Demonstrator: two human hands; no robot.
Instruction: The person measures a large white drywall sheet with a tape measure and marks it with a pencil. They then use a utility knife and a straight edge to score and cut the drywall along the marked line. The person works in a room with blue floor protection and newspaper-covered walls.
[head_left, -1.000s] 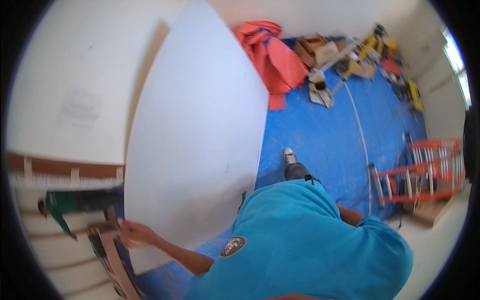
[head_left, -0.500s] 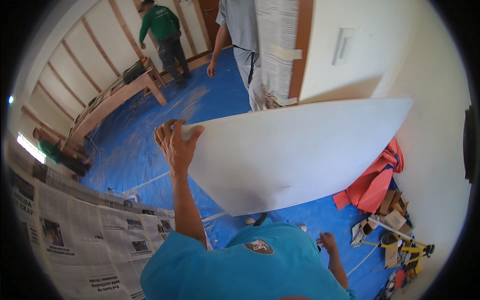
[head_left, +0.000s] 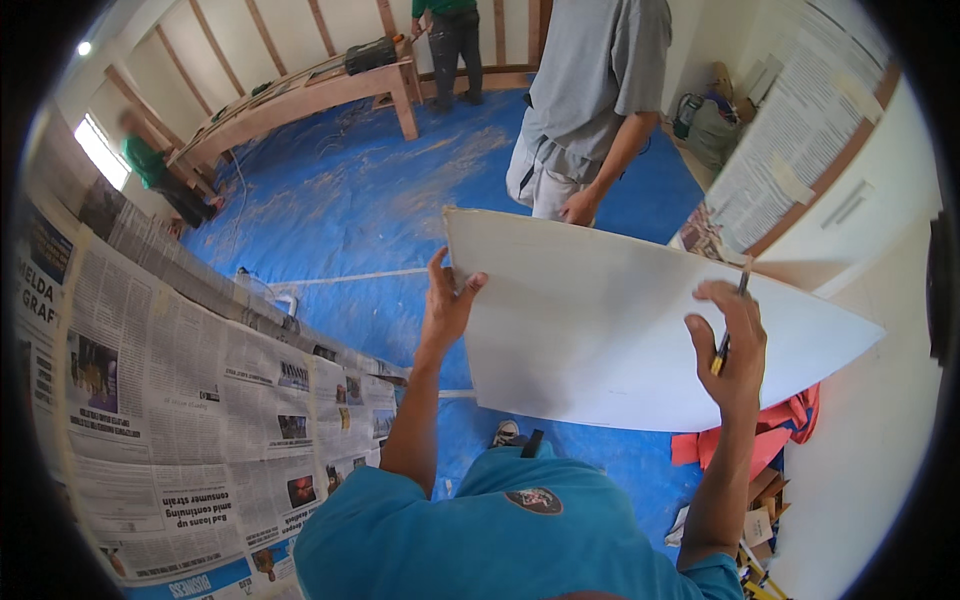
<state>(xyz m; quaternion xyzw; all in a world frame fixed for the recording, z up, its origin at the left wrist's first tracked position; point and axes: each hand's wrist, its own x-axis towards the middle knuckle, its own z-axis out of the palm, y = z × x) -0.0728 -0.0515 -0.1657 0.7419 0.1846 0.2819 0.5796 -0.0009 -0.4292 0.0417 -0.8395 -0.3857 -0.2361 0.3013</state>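
A large white board [head_left: 590, 330] stands tilted in front of me. My left hand [head_left: 448, 305] grips its left edge, thumb on the near face and fingers around the edge. In my right hand [head_left: 735, 345], raised in front of the board's right half, is a thin dark pencil-like tool with a yellow end [head_left: 718, 360]. Its exact kind is hard to make out. A person in a grey shirt [head_left: 600, 70] stands beyond the board. That person's hand [head_left: 580, 207] is down by the board's far edge; whether it touches is unclear.
Blue sheeting [head_left: 340, 220] covers the floor. Newspaper [head_left: 200, 420] covers a surface at the left. A long wooden workbench [head_left: 290, 115] stands farther back, with people in green near it. Red sheeting [head_left: 790, 420] and cardboard boxes [head_left: 762, 510] lie at the right, beside the wall.
My right hand has come up from low at my side to the board, with the pencil-like tool. The board's left end has swung rightward in view. The person in grey appears nearer the board.
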